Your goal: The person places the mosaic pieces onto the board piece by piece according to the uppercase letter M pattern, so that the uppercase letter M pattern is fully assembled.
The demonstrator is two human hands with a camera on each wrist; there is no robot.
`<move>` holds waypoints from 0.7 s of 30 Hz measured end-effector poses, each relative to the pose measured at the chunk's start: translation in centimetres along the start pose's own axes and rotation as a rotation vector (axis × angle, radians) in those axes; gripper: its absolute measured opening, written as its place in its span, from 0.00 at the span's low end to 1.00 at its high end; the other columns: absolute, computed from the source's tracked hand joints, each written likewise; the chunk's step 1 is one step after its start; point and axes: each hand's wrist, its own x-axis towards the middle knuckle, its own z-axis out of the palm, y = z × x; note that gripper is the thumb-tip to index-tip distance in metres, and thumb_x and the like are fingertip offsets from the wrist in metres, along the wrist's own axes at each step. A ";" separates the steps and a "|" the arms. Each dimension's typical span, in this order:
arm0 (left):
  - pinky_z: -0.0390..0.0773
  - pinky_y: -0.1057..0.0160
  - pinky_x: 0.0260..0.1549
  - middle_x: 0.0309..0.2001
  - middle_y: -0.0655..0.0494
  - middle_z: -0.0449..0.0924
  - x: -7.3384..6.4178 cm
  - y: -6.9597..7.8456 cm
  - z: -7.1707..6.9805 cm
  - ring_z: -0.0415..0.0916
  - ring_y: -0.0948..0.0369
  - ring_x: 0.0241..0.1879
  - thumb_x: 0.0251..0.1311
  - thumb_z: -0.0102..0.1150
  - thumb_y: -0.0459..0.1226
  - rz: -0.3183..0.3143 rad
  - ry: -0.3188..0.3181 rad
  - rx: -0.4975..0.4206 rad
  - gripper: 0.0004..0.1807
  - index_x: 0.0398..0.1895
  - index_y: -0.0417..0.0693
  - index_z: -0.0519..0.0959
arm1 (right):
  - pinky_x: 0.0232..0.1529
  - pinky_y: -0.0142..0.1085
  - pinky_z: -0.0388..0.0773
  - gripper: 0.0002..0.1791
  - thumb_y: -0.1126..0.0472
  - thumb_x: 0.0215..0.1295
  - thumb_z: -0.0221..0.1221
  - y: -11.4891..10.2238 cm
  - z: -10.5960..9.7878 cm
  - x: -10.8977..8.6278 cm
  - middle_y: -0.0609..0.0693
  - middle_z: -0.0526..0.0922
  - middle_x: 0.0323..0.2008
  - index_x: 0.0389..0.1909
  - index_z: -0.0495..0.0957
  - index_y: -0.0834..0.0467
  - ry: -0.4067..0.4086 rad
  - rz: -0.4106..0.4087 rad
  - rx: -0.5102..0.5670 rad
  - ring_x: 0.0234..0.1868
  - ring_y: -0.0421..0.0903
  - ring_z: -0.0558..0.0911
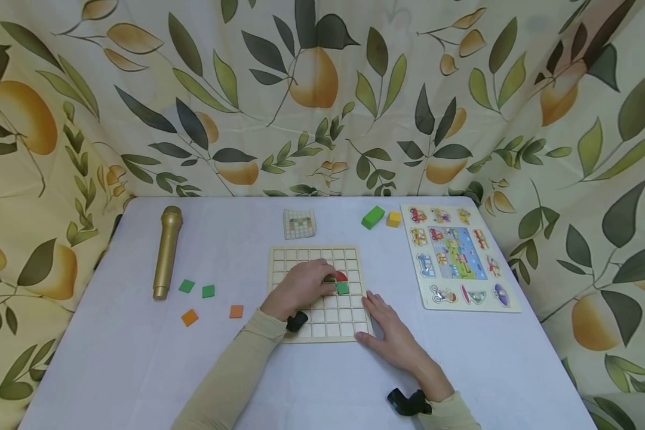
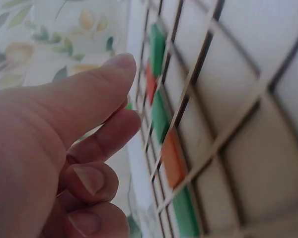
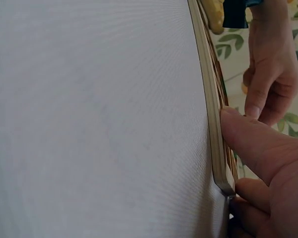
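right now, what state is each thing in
Grid board: flat, partly filled
Loose green tiles: flat, off-board
Loose orange tiles: flat, off-board
Gold microphone: lying down
Picture card: flat, face up
Puzzle board: flat, pictures up
Green block: loose
Yellow block: loose
Left hand: fingers bent, grip unclear
Right hand: touching grid board's edge

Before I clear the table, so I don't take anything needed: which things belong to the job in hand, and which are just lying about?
Likely the job:
wooden grid board
coloured tiles on it
two loose green tiles
two loose orange tiles
gridded pattern card, probably the guide

Apparently just lying about:
gold microphone
green block
yellow block
vehicle puzzle board
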 end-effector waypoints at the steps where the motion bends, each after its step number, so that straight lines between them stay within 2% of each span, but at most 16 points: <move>1: 0.75 0.63 0.44 0.45 0.60 0.79 -0.2 -0.2 -0.2 0.75 0.63 0.41 0.63 0.65 0.44 -0.005 0.010 -0.009 0.15 0.50 0.50 0.83 | 0.69 0.56 0.48 0.46 0.47 0.62 0.66 0.0 0.0 0.0 0.53 0.50 0.75 0.75 0.55 0.60 0.002 0.003 -0.001 0.75 0.54 0.45; 6: 0.76 0.62 0.44 0.45 0.58 0.80 -1.8 -2.0 -1.6 0.77 0.61 0.43 0.64 0.64 0.41 -0.058 0.079 -0.053 0.14 0.49 0.47 0.83 | 0.69 0.55 0.48 0.47 0.47 0.61 0.66 0.0 0.1 0.0 0.52 0.50 0.75 0.75 0.56 0.60 0.013 0.016 -0.006 0.75 0.54 0.44; 10: 0.77 0.60 0.43 0.44 0.56 0.80 -3.6 -4.1 -2.7 0.78 0.59 0.43 0.64 0.64 0.40 -0.136 0.114 -0.093 0.14 0.49 0.45 0.83 | 0.69 0.55 0.48 0.47 0.47 0.61 0.67 0.0 0.1 0.1 0.52 0.50 0.76 0.75 0.56 0.60 0.013 0.019 -0.006 0.75 0.53 0.44; 15: 0.76 0.56 0.47 0.47 0.55 0.81 -6.3 -7.1 -3.8 0.77 0.56 0.47 0.65 0.63 0.41 -0.255 0.138 -0.080 0.16 0.53 0.44 0.82 | 0.69 0.55 0.48 0.47 0.47 0.61 0.66 0.1 0.2 0.1 0.52 0.50 0.76 0.75 0.56 0.60 0.010 0.018 -0.010 0.75 0.53 0.44; 21: 0.73 0.50 0.51 0.50 0.48 0.80 -10.0 -10.4 -5.1 0.76 0.50 0.51 0.65 0.62 0.40 -0.323 0.202 -0.091 0.17 0.53 0.40 0.81 | 0.69 0.55 0.47 0.47 0.47 0.61 0.66 0.1 0.3 0.1 0.52 0.49 0.76 0.75 0.56 0.60 0.002 0.014 -0.001 0.75 0.53 0.44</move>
